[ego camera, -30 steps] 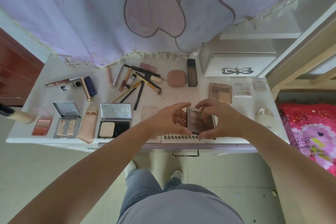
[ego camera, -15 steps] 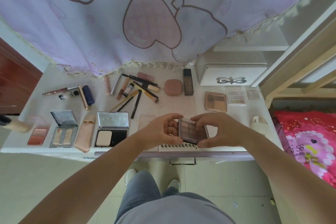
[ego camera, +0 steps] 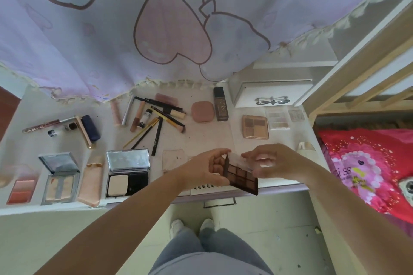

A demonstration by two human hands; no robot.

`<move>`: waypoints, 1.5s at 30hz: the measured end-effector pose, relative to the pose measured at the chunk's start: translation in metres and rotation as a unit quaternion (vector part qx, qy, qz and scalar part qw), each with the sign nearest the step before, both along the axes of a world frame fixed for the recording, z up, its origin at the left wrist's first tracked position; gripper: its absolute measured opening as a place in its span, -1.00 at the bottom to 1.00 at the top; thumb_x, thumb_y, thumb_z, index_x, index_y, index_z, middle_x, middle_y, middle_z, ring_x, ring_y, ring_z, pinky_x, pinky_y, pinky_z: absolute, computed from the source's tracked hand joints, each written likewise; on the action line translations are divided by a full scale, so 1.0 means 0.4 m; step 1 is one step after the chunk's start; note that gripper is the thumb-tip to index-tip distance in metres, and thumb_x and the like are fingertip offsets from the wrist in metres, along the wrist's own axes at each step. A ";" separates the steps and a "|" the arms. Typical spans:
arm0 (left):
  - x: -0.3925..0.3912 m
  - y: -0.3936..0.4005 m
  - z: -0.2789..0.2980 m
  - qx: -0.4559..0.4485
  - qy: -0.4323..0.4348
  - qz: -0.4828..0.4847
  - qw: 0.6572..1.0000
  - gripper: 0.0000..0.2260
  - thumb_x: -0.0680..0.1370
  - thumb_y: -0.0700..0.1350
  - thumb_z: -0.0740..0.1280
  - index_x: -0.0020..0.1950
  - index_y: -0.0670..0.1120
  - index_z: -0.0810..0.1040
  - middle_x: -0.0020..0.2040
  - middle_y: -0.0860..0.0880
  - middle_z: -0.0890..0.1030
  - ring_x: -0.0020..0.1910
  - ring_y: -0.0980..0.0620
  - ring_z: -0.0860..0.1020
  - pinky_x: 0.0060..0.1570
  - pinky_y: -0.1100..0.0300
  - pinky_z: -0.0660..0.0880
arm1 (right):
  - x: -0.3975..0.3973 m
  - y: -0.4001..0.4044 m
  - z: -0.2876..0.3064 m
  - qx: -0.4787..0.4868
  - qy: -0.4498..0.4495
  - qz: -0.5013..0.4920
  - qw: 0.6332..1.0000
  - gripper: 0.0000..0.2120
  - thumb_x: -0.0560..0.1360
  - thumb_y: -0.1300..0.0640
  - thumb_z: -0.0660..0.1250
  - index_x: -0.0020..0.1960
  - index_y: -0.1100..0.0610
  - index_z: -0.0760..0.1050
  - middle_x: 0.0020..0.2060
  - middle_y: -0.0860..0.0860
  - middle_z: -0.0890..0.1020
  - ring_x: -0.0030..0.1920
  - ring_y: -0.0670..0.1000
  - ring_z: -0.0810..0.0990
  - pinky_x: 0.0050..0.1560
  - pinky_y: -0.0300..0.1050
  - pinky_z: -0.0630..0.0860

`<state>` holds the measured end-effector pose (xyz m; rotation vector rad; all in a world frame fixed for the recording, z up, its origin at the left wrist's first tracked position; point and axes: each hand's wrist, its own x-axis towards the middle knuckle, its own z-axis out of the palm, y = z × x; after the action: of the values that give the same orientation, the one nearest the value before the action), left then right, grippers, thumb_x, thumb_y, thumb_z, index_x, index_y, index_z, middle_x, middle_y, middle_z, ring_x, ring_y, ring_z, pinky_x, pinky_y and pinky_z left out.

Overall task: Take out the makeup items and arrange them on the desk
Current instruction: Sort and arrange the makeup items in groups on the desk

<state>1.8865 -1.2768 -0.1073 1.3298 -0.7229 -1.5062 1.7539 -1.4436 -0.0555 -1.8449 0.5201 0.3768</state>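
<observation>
A lilac curtain [ego camera: 156, 18] printed with cartoon heart shapes is hung over the far edge of the desk. A white box [ego camera: 271, 94] with a silver bow is parked far right. A red floral blanket [ego camera: 366, 169] is seen at right, pale floor tiles [ego camera: 274, 225] below.

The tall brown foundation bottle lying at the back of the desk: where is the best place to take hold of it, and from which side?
Probably from above, fingers across the two long sides at mid-body. The foundation bottle lies flat, its black cap toward the curtain. The round pink compact sits just beside it on one side and the white box on the other, so a sideways approach looks crowded.
</observation>
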 end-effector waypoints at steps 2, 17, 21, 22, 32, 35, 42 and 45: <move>0.000 -0.013 -0.012 0.001 -0.019 -0.023 1.000 -0.43 0.40 -0.42 0.34 0.13 0.21 0.35 -0.05 0.01 0.53 -0.14 0.20 0.55 -0.18 0.36 0.52 | -0.001 -0.025 -0.014 0.017 -0.005 -0.048 0.999 -0.88 0.36 0.31 0.42 -0.19 0.12 0.56 -0.18 -0.12 0.64 -0.07 -0.13 0.58 -0.05 -0.32 0.48; -0.200 -0.157 -0.140 0.181 -0.273 0.070 0.942 -0.52 0.41 -0.33 0.32 0.29 -0.03 0.41 -0.12 0.01 0.55 -0.20 0.08 0.53 -0.16 0.33 0.50 | 0.027 -0.241 -0.225 -0.099 -0.004 0.040 0.994 -0.76 0.57 0.17 0.11 -0.19 0.16 0.48 -0.22 0.05 0.63 -0.35 -0.14 0.51 -0.45 -0.48 0.36; -0.274 -0.186 -0.167 0.244 -0.307 0.154 0.907 -0.62 0.43 -0.36 0.26 0.21 -0.09 0.47 -0.03 -0.05 0.60 -0.05 -0.01 0.57 -0.11 0.24 0.50 | 0.030 -0.252 -0.253 -0.097 -0.043 0.092 0.990 -0.79 0.57 0.16 0.13 -0.12 0.17 0.51 -0.22 0.03 0.62 -0.33 -0.14 0.50 -0.40 -0.54 0.34; -0.289 -0.191 -0.174 0.255 -0.328 0.160 0.895 -0.64 0.43 -0.35 0.25 0.20 -0.10 0.47 0.02 -0.07 0.61 0.02 -0.03 0.57 -0.03 0.22 0.49 | 0.029 -0.255 -0.257 -0.098 -0.050 0.102 0.989 -0.78 0.57 0.16 0.14 -0.12 0.20 0.53 -0.21 0.07 0.63 -0.32 -0.10 0.50 -0.39 -0.54 0.34; -0.331 -0.231 -0.203 0.361 -0.412 0.147 0.823 -0.77 0.50 -0.31 0.17 0.13 -0.20 0.44 0.09 -0.17 0.54 0.07 -0.11 0.50 0.04 0.11 0.44 | 0.015 -0.268 -0.288 -0.145 -0.137 0.199 0.959 -0.78 0.53 0.21 0.21 -0.09 0.35 0.55 -0.18 0.29 0.62 -0.11 0.24 0.56 -0.08 -0.03 0.36; -0.341 -0.234 -0.206 0.393 -0.447 0.131 0.793 -0.78 0.52 -0.34 0.14 0.13 -0.19 0.41 0.08 -0.15 0.52 0.06 -0.09 0.49 -0.03 0.17 0.40 | 0.014 -0.279 -0.287 -0.145 -0.123 0.215 0.958 -0.75 0.54 0.17 0.19 -0.10 0.35 0.53 -0.18 0.31 0.60 -0.11 0.25 0.55 -0.08 0.02 0.38; -0.378 -0.245 -0.205 0.407 -0.483 0.136 0.764 -0.77 0.52 -0.36 0.10 0.13 -0.18 0.37 0.04 -0.14 0.49 -0.04 -0.08 0.51 -0.21 0.19 0.33 | -0.018 -0.333 -0.282 -0.216 -0.108 0.218 0.946 -0.66 0.52 0.01 0.14 0.07 0.25 0.50 0.00 0.14 0.60 0.06 0.10 0.51 -0.05 -0.21 0.31; -0.386 -0.240 -0.208 0.415 -0.480 0.147 0.759 -0.79 0.54 -0.31 0.13 0.16 -0.17 0.37 0.07 -0.12 0.49 -0.01 -0.09 0.52 -0.21 0.19 0.34 | -0.067 -0.359 -0.301 -0.326 -0.077 0.259 0.906 -0.56 0.47 -0.03 0.28 0.26 0.18 0.40 0.20 0.10 0.50 0.22 0.12 0.39 0.16 -0.11 0.26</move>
<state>1.7323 -1.3727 -0.1906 2.8415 -0.3578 -0.7723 1.7272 -1.5872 -0.1758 -2.6464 0.0159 0.4347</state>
